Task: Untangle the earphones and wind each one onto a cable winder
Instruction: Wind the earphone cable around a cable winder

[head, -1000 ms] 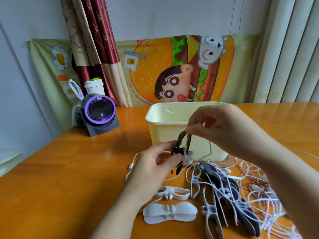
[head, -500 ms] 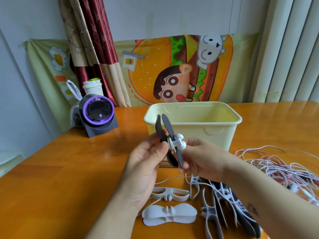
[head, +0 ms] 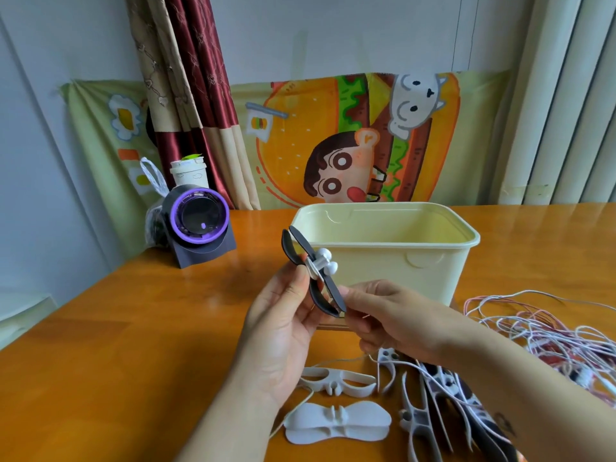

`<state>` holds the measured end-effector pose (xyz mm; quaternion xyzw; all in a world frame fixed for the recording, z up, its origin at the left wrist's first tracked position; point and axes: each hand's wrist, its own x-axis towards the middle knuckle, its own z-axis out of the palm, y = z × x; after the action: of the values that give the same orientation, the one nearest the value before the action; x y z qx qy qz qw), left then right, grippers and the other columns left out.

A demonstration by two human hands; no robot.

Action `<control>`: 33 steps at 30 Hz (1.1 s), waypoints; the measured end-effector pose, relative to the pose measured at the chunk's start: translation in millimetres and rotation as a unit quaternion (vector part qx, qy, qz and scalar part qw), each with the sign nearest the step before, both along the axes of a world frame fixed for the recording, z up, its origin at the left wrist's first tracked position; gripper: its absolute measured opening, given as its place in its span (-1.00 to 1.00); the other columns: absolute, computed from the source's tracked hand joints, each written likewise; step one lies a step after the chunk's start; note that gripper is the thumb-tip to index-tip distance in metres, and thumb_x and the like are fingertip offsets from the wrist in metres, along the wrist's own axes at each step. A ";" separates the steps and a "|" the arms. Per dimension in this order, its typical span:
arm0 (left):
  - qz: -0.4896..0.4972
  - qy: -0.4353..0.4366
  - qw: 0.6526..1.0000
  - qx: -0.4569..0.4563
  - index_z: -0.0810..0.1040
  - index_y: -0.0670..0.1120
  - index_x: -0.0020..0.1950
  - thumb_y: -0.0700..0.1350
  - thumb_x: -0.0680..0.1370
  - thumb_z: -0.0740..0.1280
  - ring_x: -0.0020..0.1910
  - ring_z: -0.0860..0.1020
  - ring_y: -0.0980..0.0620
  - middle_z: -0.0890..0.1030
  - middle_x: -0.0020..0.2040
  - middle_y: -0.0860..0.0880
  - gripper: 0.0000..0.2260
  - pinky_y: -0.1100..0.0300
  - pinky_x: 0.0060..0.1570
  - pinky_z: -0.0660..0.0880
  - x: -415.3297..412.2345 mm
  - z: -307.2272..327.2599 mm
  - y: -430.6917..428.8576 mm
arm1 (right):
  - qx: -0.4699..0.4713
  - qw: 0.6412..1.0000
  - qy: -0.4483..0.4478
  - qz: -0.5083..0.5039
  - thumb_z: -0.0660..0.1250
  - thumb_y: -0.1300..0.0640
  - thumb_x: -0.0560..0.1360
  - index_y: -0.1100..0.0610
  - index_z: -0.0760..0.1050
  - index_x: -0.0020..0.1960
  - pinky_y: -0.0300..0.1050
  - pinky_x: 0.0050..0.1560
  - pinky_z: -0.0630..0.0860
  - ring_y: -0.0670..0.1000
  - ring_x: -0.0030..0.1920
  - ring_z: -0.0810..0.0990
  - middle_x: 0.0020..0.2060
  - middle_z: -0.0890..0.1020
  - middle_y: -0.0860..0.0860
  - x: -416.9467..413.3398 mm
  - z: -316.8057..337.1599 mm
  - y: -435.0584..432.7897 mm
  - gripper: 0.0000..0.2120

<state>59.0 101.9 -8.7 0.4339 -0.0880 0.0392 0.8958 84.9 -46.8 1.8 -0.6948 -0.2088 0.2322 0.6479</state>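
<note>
A black bow-shaped cable winder (head: 311, 271) stands upright in front of the cream tub, with white earbuds (head: 326, 261) clipped at its middle. My left hand (head: 283, 328) pinches the winder at its middle from the left. My right hand (head: 376, 315) pinches its lower tip. A tangle of white and pink earphone cables (head: 546, 331) lies on the table at the right. Two white winders (head: 336, 425) lie flat near the front edge, below my hands.
A cream plastic tub (head: 433, 261) stands behind my hands. A pile of black and white winders (head: 446, 405) with cable over it lies at the front right. A purple-ringed device (head: 198, 225) and a paper cup (head: 188, 171) stand at the back left of the wooden table.
My right hand came down from above the winder to its lower tip, and both hands raised the winder upright. The cable pile at the right came into view.
</note>
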 end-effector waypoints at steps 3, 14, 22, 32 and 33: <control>-0.003 -0.009 1.000 0.017 0.58 -0.22 0.16 -0.04 0.40 0.34 -0.30 0.59 -0.09 0.68 -0.09 -0.14 -0.61 0.13 -0.32 0.55 -2.5 -0.8 -0.8 | 0.012 0.995 0.088 0.042 0.13 -0.02 0.57 0.11 0.54 -0.24 -0.18 -0.31 0.40 -0.08 -0.53 0.19 -0.45 0.28 0.02 2.0 -1.5 -6.2 -0.65; -0.026 0.057 0.995 -0.077 0.73 -0.09 -0.12 -0.11 0.41 0.30 -0.17 0.68 0.06 0.71 -0.08 -0.06 -0.79 0.18 -0.17 0.64 2.3 -1.9 1.6 | 0.020 0.992 0.119 0.035 0.20 0.12 0.59 0.10 0.53 -0.16 -0.20 -0.31 0.43 -0.12 -0.54 0.21 -0.45 0.34 -0.02 1.2 -8.5 -6.8 -0.80; 0.008 0.096 0.993 -0.074 0.64 -0.10 0.06 -0.09 0.41 0.33 -0.08 0.63 0.06 0.70 -0.05 -0.03 -0.74 0.15 0.06 0.53 6.6 -6.0 5.8 | -0.175 0.961 -0.203 -0.066 0.25 0.07 0.58 -0.03 0.51 -0.22 -0.31 -0.38 0.39 -0.14 -0.45 0.40 -0.49 0.41 -0.15 -7.1 0.3 4.6 -0.80; 0.043 0.101 0.993 -0.039 0.56 -0.16 0.22 -0.11 0.39 0.36 -0.14 0.61 0.05 0.67 0.03 -0.10 -0.59 0.17 -0.05 0.54 8.6 -12.5 1.6 | -0.320 0.901 -0.288 -0.051 0.25 0.03 0.56 0.04 0.63 -0.14 -0.30 -0.43 0.25 -0.13 -0.46 0.35 -0.46 0.48 -0.06 -18.8 24.0 -2.7 -0.79; 0.055 0.091 0.994 -0.018 0.57 -0.16 0.18 -0.11 0.38 0.37 -0.12 0.61 0.04 0.66 0.03 -0.11 -0.62 0.17 -0.08 0.54 8.8 -13.1 1.1 | -0.322 0.900 -0.291 -0.051 0.25 0.03 0.56 0.05 0.64 -0.13 -0.28 -0.43 0.24 -0.10 -0.45 0.35 -0.45 0.48 -0.02 -20.1 26.0 -2.4 -0.78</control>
<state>67.9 103.1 -21.9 0.4241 0.0182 0.0504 0.9040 64.8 -49.2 27.8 -0.9116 -0.2662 0.0409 0.3105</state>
